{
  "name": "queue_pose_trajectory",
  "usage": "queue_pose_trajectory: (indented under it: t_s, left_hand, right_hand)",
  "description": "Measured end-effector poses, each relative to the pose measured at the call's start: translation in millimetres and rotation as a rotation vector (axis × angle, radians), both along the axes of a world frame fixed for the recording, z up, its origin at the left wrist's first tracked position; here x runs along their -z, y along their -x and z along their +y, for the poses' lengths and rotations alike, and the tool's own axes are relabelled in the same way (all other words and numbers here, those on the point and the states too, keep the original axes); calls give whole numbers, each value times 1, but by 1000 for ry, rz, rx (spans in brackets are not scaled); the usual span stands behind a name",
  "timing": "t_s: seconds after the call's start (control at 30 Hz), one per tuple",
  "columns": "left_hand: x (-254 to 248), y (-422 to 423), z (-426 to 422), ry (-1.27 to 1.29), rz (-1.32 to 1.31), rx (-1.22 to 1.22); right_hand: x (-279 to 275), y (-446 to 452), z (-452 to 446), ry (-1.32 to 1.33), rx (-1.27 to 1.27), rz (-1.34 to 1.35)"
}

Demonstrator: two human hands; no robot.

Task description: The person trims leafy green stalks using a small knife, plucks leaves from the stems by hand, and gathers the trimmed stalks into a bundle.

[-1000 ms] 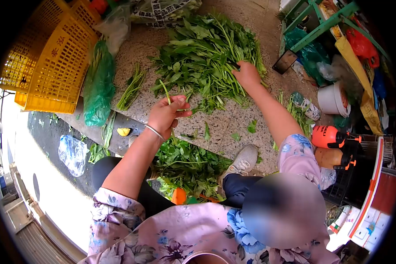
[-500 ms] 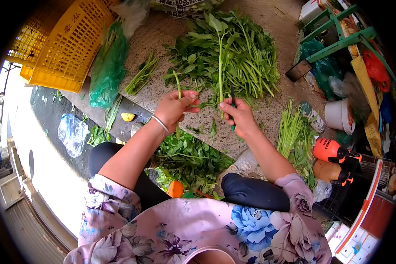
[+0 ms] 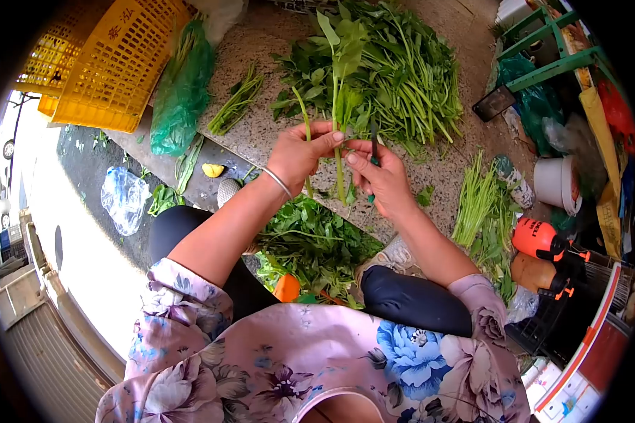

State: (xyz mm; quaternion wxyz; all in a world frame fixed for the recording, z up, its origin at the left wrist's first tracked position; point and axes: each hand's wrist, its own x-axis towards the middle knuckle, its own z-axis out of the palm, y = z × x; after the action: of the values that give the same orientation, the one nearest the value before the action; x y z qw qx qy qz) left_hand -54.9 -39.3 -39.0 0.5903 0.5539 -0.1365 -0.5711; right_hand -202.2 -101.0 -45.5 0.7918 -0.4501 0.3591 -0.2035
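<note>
My left hand (image 3: 300, 156) is closed on a leafy green stem (image 3: 338, 169), pinched upright between thumb and fingers, and a second thin stem (image 3: 303, 109) also stands in that hand. Beside it my right hand (image 3: 386, 180) is closed on a small knife (image 3: 374, 129), its dark blade pointing up and a bit of green handle showing. The right fingertips are close to the leafy stem; whether they grip a leaf is unclear. Beyond both hands lies a big heap of leafy greens (image 3: 420, 88) on the speckled stone slab (image 3: 261, 53).
Loose leaves (image 3: 324, 243) are piled between my feet. A small bunch of stems (image 3: 236, 106) lies left, near a green plastic bag (image 3: 183, 92) and yellow crates (image 3: 123, 67). To the right are more stems (image 3: 476, 201), a phone (image 3: 494, 103), a white bucket (image 3: 556, 185) and a red spray bottle (image 3: 535, 237).
My left hand has moved right and taken hold of the leafy stem that my right hand held. My right hand keeps the knife beside it. The view has shifted slightly.
</note>
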Motion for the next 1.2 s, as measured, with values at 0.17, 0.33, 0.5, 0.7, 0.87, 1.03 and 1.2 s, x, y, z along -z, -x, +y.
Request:
queue_pose_trajectory:
  t_s: [0.17,0.33,0.5,0.7,0.87,1.03,1.2]
  left_hand:
    - [-4,3,0,-42,-99,16]
    - [0,-1,-3,19,-47,-25]
    - [0,-18,-3,67,-5,-90]
    - [1,-16,1,41,-85,-3]
    - [-1,-10,1,9,-90,43]
    - [3,-9,0,-16,-120,36]
    - [7,-8,-1,-22,-113,13]
  right_hand:
    - [17,-3,0,-69,-18,46]
    - [36,6,2,-65,-67,140]
    - [55,19,14,-56,-247,538]
    - [24,11,2,-87,-79,96]
    - [15,5,0,-74,-99,-92]
    - [22,10,1,-103,-142,-89]
    - [26,12,5,-145,-118,-55]
